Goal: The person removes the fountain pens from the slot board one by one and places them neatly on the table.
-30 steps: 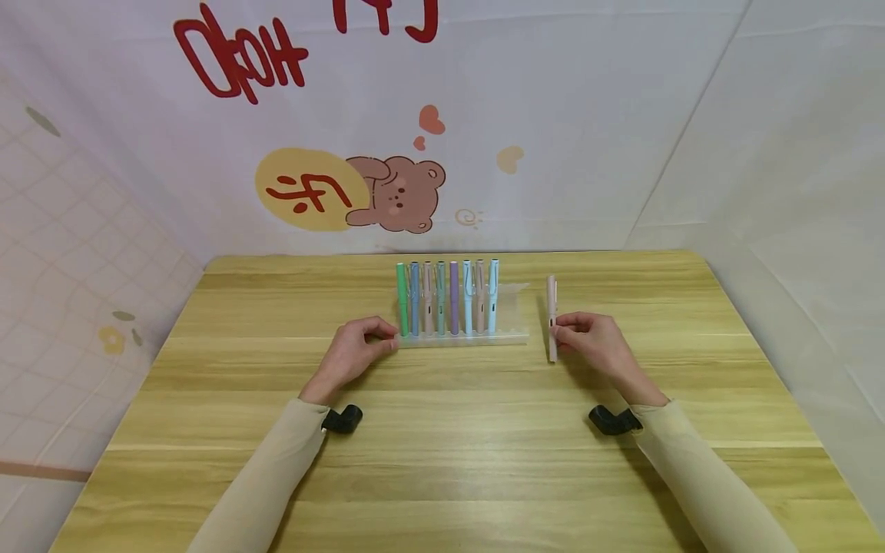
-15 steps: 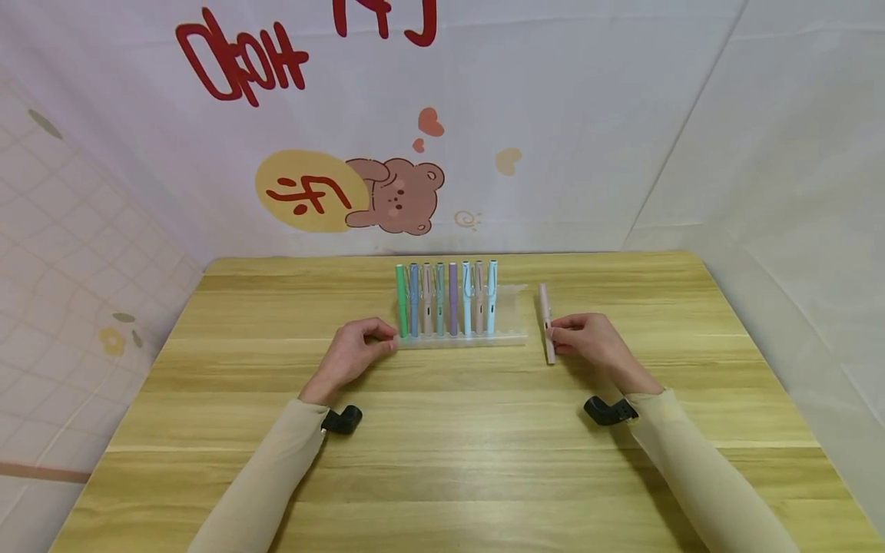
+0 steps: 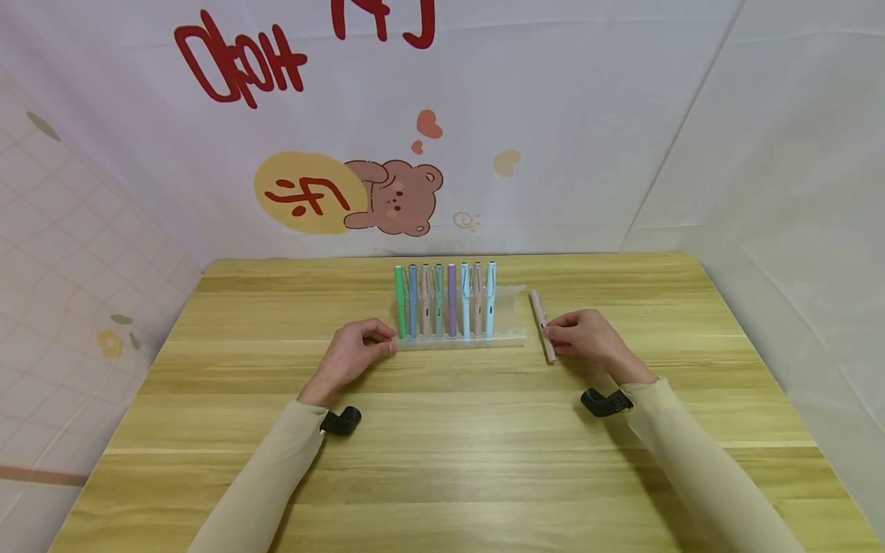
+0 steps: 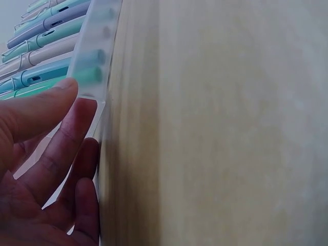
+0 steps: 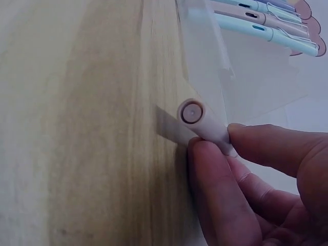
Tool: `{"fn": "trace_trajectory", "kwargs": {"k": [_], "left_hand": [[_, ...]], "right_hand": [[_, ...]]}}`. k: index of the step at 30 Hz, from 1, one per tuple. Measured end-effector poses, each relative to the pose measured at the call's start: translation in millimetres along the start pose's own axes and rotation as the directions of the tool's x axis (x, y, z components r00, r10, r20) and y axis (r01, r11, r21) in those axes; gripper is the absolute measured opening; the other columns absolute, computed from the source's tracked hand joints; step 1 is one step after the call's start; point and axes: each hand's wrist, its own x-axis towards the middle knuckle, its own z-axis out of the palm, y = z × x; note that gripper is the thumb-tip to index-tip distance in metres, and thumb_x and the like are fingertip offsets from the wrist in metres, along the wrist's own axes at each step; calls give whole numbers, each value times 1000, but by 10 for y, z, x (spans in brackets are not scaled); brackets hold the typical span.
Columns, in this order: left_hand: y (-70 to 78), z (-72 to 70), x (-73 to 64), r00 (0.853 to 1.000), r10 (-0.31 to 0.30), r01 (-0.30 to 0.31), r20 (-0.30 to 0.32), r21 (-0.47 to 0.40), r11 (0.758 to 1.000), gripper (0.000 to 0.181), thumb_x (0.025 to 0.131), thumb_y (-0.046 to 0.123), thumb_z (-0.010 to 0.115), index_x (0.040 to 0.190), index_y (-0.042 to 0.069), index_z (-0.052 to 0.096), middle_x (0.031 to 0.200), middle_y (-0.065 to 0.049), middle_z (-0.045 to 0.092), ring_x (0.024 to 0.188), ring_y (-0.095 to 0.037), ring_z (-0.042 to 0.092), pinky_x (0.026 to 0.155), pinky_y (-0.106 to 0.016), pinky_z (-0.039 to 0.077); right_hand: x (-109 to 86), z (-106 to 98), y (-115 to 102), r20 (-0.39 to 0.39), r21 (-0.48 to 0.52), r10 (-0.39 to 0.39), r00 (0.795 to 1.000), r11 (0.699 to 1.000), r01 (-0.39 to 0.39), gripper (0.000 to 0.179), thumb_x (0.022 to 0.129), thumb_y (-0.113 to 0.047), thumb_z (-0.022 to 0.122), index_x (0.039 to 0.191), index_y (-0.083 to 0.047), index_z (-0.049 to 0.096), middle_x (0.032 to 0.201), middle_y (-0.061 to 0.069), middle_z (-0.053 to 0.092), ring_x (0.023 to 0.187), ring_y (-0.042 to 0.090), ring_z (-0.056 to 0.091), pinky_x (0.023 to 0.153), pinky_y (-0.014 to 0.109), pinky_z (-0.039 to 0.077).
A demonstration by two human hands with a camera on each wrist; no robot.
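A clear pen stand [image 3: 459, 342] sits toward the back of the table and holds a row of several capped pens, from a green pen [image 3: 400, 302] at its left end to a light blue pen [image 3: 491, 298]. My left hand [image 3: 354, 349] pinches the stand's left front corner, the thumb [image 4: 65, 91] over it. Right of the stand, my right hand [image 3: 584, 336] grips a pale pink pen [image 3: 538, 310] between thumb and fingers. This pen leans with its upper end to the left, and its round end [image 5: 192, 112] faces the right wrist camera.
The wooden table [image 3: 442, 461] runs back to a white cloth backdrop [image 3: 567, 115] printed with a bear. On the stand's right, a bare section [image 3: 508, 311] holds no pens. Each wrist carries a black camera mount [image 3: 606, 402].
My right hand has shifted slightly left, and the pink pen has gone from nearly upright to tilted, its upper end swinging left. The left hand stays at the stand's corner.
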Motion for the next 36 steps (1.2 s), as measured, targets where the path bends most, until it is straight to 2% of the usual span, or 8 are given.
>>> {"fn": "trace_trajectory", "kwargs": {"k": [4,16,27,36], "left_hand": [[-3,-4,-1,1000,-10,10,2,-4,1000,12,96,12,76,107,8,77,99,-2,76,91,-18,68,86,-37,50],[-9,-23,-7,999,23,-23,-26,1,1000,12,93,12,79,104,8,77,92,-2,76,86,-17,69,84,-38,50],[-3,-26,1,1000,23,-23,-11,5,1000,13,93,12,79,105,8,77,92,-2,76,87,-17,68,83,-37,50],[-7,-18,3,1000,26,-26,-4,-1,1000,12,94,12,78,105,7,77,93,-3,76,87,-17,68,81,-36,51]], "right_hand": [[7,13,-12,8,1,-1,1000,1000,1,35,102,-12,67,125,14,65,105,13,72,83,12,70,76,27,59],[10,26,-27,13,35,-20,1000,999,20,37,100,-13,70,122,16,64,102,9,74,81,8,70,73,25,59],[8,27,-23,-17,-74,-40,999,997,39,30,97,-18,74,109,9,72,86,-1,73,76,8,67,70,22,56],[15,27,-19,-13,-97,-34,999,995,32,31,97,-20,75,109,8,72,83,-1,73,75,8,67,69,22,55]]}}
